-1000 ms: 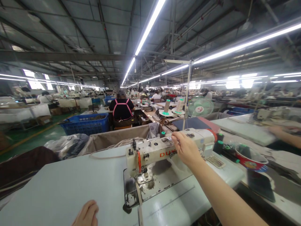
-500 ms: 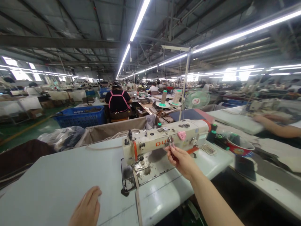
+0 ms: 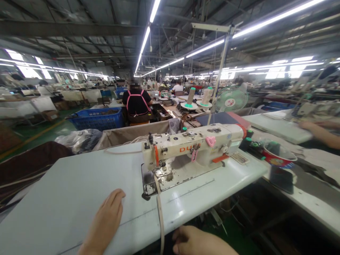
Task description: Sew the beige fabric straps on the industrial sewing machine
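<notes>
My left hand lies on the pale sewing table, fingers stretched out and holding nothing. Low at the front edge, my right hand has loosely bent fingers, with a gap between thumb and forefinger; nothing shows in it. A narrow beige strip runs from under the needle area of the sewing machine over the table edge, just left of my right hand. Pink-handled thread snips hang on the machine's front, below a pink heart-shaped piece.
Thread cones and a green fan stand behind the machine. A red tub and a phone lie to the right. Beyond is a blue crate near a seated person; another person's arm shows at right.
My right hand has let go of the thread snips at the machine's front and moved down to the table edge. The view has shifted slightly; my left hand stays on the table.
</notes>
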Action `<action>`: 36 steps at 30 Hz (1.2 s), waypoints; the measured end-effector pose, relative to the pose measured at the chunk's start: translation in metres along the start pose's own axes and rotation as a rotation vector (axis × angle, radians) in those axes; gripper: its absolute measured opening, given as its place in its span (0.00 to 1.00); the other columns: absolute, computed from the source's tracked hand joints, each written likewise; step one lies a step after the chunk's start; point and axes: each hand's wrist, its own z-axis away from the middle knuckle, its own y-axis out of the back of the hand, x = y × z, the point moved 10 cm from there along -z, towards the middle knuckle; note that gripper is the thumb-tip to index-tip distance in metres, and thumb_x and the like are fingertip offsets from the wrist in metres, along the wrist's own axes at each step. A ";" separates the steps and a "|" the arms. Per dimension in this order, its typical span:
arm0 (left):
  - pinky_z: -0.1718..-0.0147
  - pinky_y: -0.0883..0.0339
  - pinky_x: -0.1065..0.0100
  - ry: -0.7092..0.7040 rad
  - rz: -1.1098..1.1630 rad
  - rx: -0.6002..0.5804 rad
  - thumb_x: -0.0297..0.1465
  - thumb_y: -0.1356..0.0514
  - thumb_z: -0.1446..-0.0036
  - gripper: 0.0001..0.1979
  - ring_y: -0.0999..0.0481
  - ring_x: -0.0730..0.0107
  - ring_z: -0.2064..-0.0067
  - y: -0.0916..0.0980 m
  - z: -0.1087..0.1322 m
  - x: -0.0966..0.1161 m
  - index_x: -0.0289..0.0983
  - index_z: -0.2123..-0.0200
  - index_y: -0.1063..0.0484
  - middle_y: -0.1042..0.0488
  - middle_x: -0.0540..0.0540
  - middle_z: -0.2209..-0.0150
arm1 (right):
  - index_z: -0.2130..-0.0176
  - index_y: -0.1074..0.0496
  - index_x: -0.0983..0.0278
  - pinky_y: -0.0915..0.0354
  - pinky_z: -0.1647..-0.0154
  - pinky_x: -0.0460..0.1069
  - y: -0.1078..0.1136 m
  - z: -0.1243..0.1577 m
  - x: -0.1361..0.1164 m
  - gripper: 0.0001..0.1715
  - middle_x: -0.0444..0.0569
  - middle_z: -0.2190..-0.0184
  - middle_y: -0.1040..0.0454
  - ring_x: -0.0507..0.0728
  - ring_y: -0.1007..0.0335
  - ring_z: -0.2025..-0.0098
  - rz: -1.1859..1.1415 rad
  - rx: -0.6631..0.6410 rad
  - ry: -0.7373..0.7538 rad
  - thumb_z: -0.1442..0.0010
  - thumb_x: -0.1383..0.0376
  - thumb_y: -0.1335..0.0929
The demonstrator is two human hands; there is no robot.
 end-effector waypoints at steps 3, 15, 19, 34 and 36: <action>0.40 0.26 0.55 0.058 0.126 -0.016 0.29 0.50 0.32 0.17 0.21 0.58 0.44 -0.006 -0.006 0.015 0.39 0.46 0.27 0.24 0.40 0.44 | 0.42 0.22 0.59 0.32 0.42 0.55 -0.024 -0.002 -0.010 0.34 0.53 0.42 0.24 0.65 0.27 0.42 -0.024 0.050 0.124 0.47 0.56 0.22; 0.33 0.31 0.49 -0.039 0.375 -0.169 0.30 0.45 0.30 0.22 0.28 0.54 0.34 -0.034 -0.042 0.095 0.39 0.35 0.34 0.31 0.36 0.35 | 0.72 0.25 0.65 0.35 0.61 0.50 -0.055 0.030 -0.043 0.38 0.50 0.73 0.25 0.57 0.27 0.67 -0.351 -0.206 0.313 0.35 0.34 0.32; 0.32 0.32 0.49 -0.090 0.392 -0.200 0.26 0.44 0.33 0.25 0.28 0.54 0.34 -0.043 -0.057 0.105 0.39 0.34 0.35 0.32 0.36 0.35 | 0.64 0.27 0.62 0.34 0.61 0.51 -0.037 0.037 -0.022 0.29 0.48 0.70 0.25 0.58 0.29 0.66 -0.219 -0.002 0.251 0.37 0.39 0.29; 0.33 0.31 0.50 -0.075 0.337 -0.116 0.20 0.46 0.39 0.27 0.26 0.55 0.37 -0.046 -0.064 0.106 0.38 0.37 0.32 0.28 0.37 0.38 | 0.58 0.30 0.59 0.35 0.43 0.57 -0.050 0.022 -0.029 0.35 0.53 0.65 0.17 0.63 0.22 0.55 -0.572 -0.113 0.261 0.40 0.33 0.29; 0.33 0.31 0.50 -0.083 0.319 -0.107 0.20 0.46 0.39 0.27 0.26 0.55 0.36 -0.046 -0.063 0.108 0.38 0.37 0.33 0.29 0.36 0.37 | 0.60 0.31 0.59 0.39 0.38 0.59 -0.045 0.025 -0.040 0.32 0.53 0.66 0.17 0.64 0.23 0.49 -0.617 -0.097 0.272 0.38 0.35 0.28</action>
